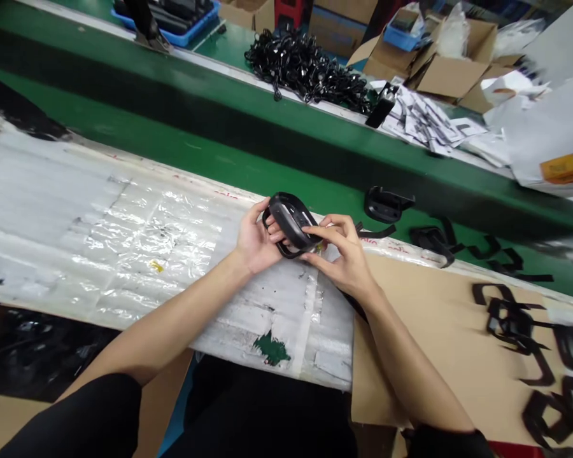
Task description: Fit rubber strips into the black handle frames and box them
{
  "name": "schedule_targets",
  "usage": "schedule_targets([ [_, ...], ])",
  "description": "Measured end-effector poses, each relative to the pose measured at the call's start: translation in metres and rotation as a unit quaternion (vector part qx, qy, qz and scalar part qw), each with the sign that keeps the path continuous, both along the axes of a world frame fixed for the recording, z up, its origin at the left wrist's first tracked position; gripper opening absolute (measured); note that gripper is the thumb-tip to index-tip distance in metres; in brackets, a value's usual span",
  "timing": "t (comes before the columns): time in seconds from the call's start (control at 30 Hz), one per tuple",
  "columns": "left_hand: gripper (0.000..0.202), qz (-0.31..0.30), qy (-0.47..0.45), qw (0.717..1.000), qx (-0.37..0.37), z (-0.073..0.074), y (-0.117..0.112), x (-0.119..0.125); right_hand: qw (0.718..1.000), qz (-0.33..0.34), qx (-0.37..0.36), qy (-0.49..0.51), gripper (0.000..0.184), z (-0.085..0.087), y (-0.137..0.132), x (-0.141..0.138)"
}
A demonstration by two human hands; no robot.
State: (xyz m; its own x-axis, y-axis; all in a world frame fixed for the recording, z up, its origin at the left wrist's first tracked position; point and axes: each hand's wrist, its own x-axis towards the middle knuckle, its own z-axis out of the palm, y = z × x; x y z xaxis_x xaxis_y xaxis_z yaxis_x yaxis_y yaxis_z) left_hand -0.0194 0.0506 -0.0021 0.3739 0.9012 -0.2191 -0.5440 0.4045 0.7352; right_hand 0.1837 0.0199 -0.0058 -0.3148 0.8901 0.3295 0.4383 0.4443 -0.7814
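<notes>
A black oval plastic frame (286, 219) with a raised rim and a hollow middle is held above the front edge of the green strip. My left hand (258, 245) is closed around its left side, fingers showing through the opening. At its lower right end, my right hand (346, 257) grips with thumb and fingers. A black strap (379, 233) sticks out beyond the right hand, and a dark band also passes under the right wrist. Whether both belong to the frame is hidden by the hand.
Behind lie a black bracket (386, 203) and more strapped parts (432, 240). Several black straps and frames sit on the cardboard sheet (420, 331) at right. On the raised shelf are a cable heap (310, 67), paper leaflets (424, 117) and a blue tray (191, 32).
</notes>
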Motion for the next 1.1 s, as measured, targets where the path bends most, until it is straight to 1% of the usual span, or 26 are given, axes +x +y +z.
schedule_targets([
  [0.03,0.057,0.011,-0.050,0.998,-0.030,0.002,0.001,-0.001,0.999,-0.010,-0.020,0.026,0.031,-0.006,0.003,0.000],
  [0.07,0.056,0.025,-0.111,0.990,-0.078,0.003,0.001,-0.002,0.998,-0.020,-0.041,0.052,0.028,-0.012,0.004,0.001],
  [0.1,0.054,0.024,-0.136,0.986,-0.092,0.005,0.002,-0.003,0.995,-0.029,-0.060,0.075,0.027,-0.016,0.005,0.002],
  [0.17,0.051,0.013,-0.150,0.983,-0.104,0.009,0.001,-0.003,0.989,-0.042,-0.088,0.114,0.029,-0.021,0.004,0.003],
  [0.23,0.050,0.001,-0.134,0.986,-0.104,0.012,0.000,-0.002,0.981,-0.046,-0.106,0.153,0.030,-0.021,0.003,0.003],
  [0.3,0.048,0.003,-0.091,0.992,-0.087,0.012,-0.001,0.000,0.972,-0.041,-0.126,0.196,0.031,-0.020,0.001,0.003],
  [0.4,0.042,0.042,-0.018,0.999,-0.024,0.009,-0.005,0.002,0.963,-0.030,-0.148,0.224,0.031,-0.017,-0.002,0.003],
  [0.5,0.034,0.055,-0.004,0.998,0.016,0.006,-0.006,0.003,0.960,-0.028,-0.152,0.232,0.026,-0.016,-0.004,0.005],
  [0.57,0.030,0.046,-0.019,0.999,0.007,0.004,-0.005,0.003,0.956,-0.031,-0.156,0.248,0.021,-0.018,-0.004,0.006],
  [0.67,0.032,0.023,-0.033,0.999,-0.035,0.000,-0.001,0.001,0.951,-0.046,-0.143,0.269,0.015,-0.020,-0.003,0.008],
  [0.73,0.036,0.022,0.006,0.999,-0.035,-0.005,0.003,0.000,0.955,-0.064,-0.118,0.265,0.013,-0.022,-0.003,0.008],
  [0.8,0.036,0.043,0.095,0.994,0.016,-0.012,0.007,-0.002,0.963,-0.081,-0.085,0.242,0.013,-0.023,-0.004,0.008],
  [0.87,0.028,0.053,0.204,0.974,0.082,-0.018,0.008,-0.005,0.973,-0.085,-0.049,0.208,0.011,-0.023,-0.006,0.009],
  [0.93,0.019,0.037,0.283,0.949,0.130,-0.021,0.009,-0.008,0.976,-0.083,-0.030,0.198,0.016,-0.022,-0.008,0.011],
  [1.0,0.016,0.029,0.311,0.935,0.167,-0.022,0.006,-0.009,0.969,-0.086,-0.045,0.227,0.031,-0.021,-0.009,0.013],
  [1.03,0.016,0.032,0.308,0.934,0.180,-0.021,0.004,-0.008,0.962,-0.087,-0.069,0.251,0.039,-0.020,-0.009,0.013],
  [1.1,0.020,0.032,0.275,0.942,0.187,-0.019,-0.003,-0.006,0.945,-0.068,-0.139,0.289,0.050,-0.018,-0.009,0.013],
])
